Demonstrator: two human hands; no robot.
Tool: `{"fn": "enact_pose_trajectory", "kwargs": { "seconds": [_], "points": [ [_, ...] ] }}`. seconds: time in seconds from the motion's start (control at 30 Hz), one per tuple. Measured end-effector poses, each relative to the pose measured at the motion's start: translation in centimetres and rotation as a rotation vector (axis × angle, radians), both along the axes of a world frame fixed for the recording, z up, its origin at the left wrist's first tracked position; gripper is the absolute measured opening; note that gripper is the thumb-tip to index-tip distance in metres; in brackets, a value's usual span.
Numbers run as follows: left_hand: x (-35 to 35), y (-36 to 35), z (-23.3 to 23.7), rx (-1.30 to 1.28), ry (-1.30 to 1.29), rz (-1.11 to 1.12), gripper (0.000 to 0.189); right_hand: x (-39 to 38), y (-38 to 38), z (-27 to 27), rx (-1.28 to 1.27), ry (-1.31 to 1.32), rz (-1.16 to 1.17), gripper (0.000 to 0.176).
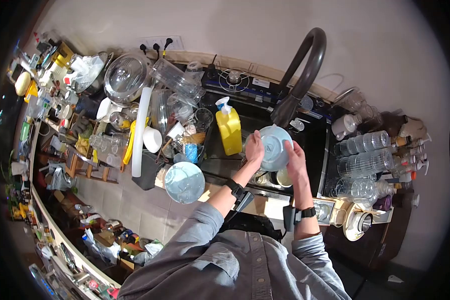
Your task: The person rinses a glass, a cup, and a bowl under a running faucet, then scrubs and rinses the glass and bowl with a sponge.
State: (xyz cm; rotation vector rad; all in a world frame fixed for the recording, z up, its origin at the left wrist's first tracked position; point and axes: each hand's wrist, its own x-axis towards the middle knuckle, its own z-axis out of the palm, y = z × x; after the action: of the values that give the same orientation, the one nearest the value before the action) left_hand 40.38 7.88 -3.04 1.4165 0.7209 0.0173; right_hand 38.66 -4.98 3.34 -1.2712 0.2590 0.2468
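A pale blue bowl (272, 149) is held over the dark sink (311, 162), under the black faucet (285, 111). My left hand (255, 151) grips its left rim, and my right hand (296, 161) has fingers closed on the right side. Below the bowl, some glass or dishware in the sink is partly hidden. To the left of my hands stands a yellow pump bottle (229, 132) with a white top. A second translucent bluish bowl (185, 183) sits at the counter's front edge.
Clear glass bottles (365, 162) lie on the right counter. Crowding the left counter are a glass lid (127, 78), a clear pitcher (177, 80), a white cup (152, 139) and a long white tube (141, 132). The faucet arches close above my hands.
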Motion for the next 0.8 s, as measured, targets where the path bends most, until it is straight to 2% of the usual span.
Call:
{"fn": "enact_pose_trajectory", "kwargs": {
  "seconds": [0.03, 0.07, 0.17, 0.2, 0.23, 0.3, 0.33, 0.37, 0.43, 0.47, 0.53, 0.57, 0.6, 0.63, 0.7, 0.8],
  "points": [
    [0.3, -0.6, 0.4, 0.031, 0.019, 0.025, 0.055, -0.4, 0.4, -0.2, -0.135, -0.099, 0.009, 0.023],
    [0.9, 0.2, 1.5, -0.279, 0.117, -0.07, 0.066, -1.0, 1.1, 0.4, -0.215, -0.195, 0.027, 0.024],
    [0.5, 0.8, 7.5, -0.607, 0.329, -0.139, 0.072, -3.1, 2.6, 2.0, -0.546, -0.337, 0.134, 0.025],
    [1.2, 1.1, 4.3, -0.672, 0.291, -0.158, 0.065, -3.5, 2.7, 0.5, -0.56, -0.418, 0.137, 0.024],
    [1.4, 1.3, 3.7, -0.736, 0.234, -0.127, 0.052, -4.1, 2.7, 1.4, -0.724, -0.436, 0.196, 0.025],
    [1.8, 2.3, 0.1, -0.757, 0.122, -0.211, 0.04, -5.3, 3.4, 2.3, -0.729, -0.466, 0.204, 0.027],
    [0.7, 2.6, 2.5, -0.685, 0.084, -0.152, 0.029, -5.6, 3.5, 3.0, -0.769, -0.41, 0.275, 0.027],
    [0.2, 3.1, 2.4, -0.681, 0.137, -0.072, 0.024, -5.9, 3.7, 2.5, -0.757, -0.519, 0.274, 0.029],
    [-0.4, 4.3, 1.7, -0.486, 0.064, -0.17, 0.023, -5.7, 3.6, 1.7, -0.752, -0.636, 0.342, 0.032],
    [-0.5, 4.2, 2.1, -0.283, 0.074, -0.182, 0.025, -5.5, 3.6, 1.4, -0.825, -0.648, 0.432, 0.037],
    [-1.4, 4.6, 3.3, 0.127, 0.098, -0.187, 0.029, -5.2, 3.6, 1.3, -0.779, -0.564, 0.441, 0.04],
    [-1.6, 4.7, 2.8, 0.163, 0.068, -0.162, 0.029, -4.9, 3.7, 1.3, -0.753, -0.527, 0.451, 0.042],
    [-1.8, 4.4, 2.0, 0.2, 0.04, -0.136, 0.029, -4.6, 3.8, 0.9, -0.871, -0.569, 0.433, 0.049],
    [-2.1, 4.2, 1.5, 0.238, 0.012, -0.112, 0.029, -4.3, 3.8, 0.2, -0.955, -0.589, 0.39, 0.045],
    [-3.3, 3.8, 4.7, 0.399, -0.022, -0.149, 0.027, -3.6, 3.6, -1.5, -1.045, -0.582, 0.259, 0.041],
    [-3.7, 3.6, 4.3, 0.473, -0.099, -0.084, 0.025, -3.1, 3.0, -3.9, -0.983, -0.533, -0.038, 0.047]
  ]
}}
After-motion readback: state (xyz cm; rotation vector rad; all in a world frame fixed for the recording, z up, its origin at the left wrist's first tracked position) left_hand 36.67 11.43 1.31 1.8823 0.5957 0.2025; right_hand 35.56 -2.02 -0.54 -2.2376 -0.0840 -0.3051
